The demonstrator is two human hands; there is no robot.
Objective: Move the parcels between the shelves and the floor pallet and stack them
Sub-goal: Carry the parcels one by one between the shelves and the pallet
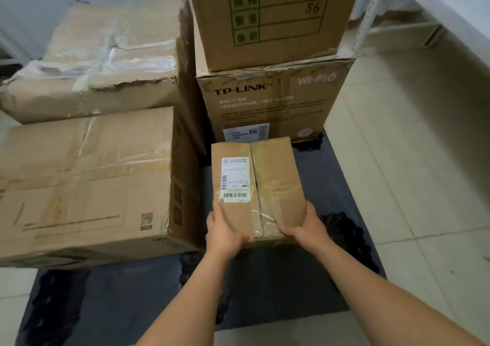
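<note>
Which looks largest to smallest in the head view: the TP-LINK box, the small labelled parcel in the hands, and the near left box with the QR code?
1. near left box, nearer the camera
2. TP-LINK box
3. small labelled parcel

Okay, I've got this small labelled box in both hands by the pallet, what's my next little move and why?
Probably set the small box straight down on the dark pallet where it is. Both hands, left and right, grip only its near corners, and it sits in the gap before the TP-LINK box, beside the large box.
</note>
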